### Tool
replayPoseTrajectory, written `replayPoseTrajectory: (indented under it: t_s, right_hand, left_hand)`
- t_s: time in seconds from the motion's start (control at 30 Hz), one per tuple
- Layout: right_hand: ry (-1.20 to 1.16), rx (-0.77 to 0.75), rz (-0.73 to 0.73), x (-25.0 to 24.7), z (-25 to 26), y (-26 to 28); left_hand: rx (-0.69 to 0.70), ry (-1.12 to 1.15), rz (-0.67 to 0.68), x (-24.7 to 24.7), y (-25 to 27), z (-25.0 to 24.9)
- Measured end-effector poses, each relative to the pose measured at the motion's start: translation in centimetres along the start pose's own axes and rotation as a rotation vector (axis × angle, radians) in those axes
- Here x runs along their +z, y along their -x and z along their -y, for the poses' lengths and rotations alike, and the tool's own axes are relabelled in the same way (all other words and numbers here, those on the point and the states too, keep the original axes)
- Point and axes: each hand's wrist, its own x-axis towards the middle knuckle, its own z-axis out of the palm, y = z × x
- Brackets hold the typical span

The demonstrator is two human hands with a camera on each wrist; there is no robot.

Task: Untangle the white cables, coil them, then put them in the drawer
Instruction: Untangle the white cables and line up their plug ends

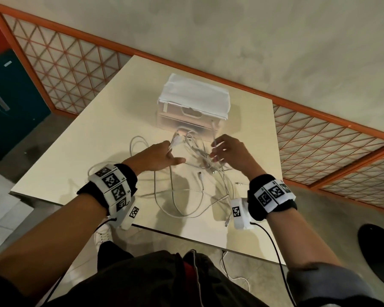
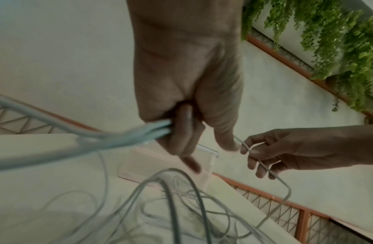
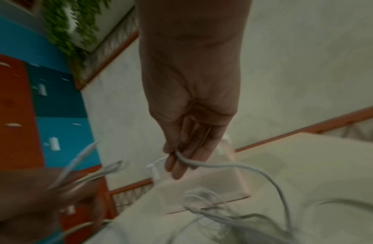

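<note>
A tangle of white cables sprawls over the cream table in front of a small translucent drawer unit with a white cloth on top. My left hand grips a bundle of cable ends, their plugs sticking up past the fingers. My right hand pinches a single cable near its end, with the plug pointing up toward the drawer unit. Both hands hover just above the tangle, close together. Loops of cable hang down from both hands to the table.
Cable loops reach the table's near edge, and one cable lies on the floor by my legs. An orange-framed lattice railing runs behind the table. Blue lockers stand at the left. A dark round object sits at the right.
</note>
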Motion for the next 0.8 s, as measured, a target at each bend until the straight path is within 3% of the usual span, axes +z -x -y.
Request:
replayPoseTrajectory:
  t_s: [0.1, 0.23, 0.43, 0.6, 0.7, 0.8]
  right_hand:
    - [-0.113, -0.065, 0.202, 2.2, 2.7, 0.8]
    - [-0.128, -0.121, 0.275, 4.5, 4.1, 0.9]
    - [-0.140, -0.140, 0.212, 5.5, 3.8, 0.7]
    - [-0.149, -0.160, 0.232, 5.7, 2.1, 1.3]
    - [-0.057, -0.168, 0.314, 4.9, 0.3, 1.6]
    - [0.033, -0.141, 0.337, 3.5, -2.3, 1.7]
  left_hand:
    - [0.032, 0.363, -0.065, 0.4, -0.1, -1.0]
    - [0.030, 0.777, -0.023, 0.7, 0.3, -2.3]
    - [0.073, 0.658, -0.083, 1.6, 0.0, -2.4]
    - [0.092, 0.622, -0.414, 0.9, -0.2, -2.4]
    - [0.129, 0.745, -0.512, -0.7, -0.2, -2.2]
    - [0.163, 1.045, -0.564, -2.7, -0.1, -2.4]
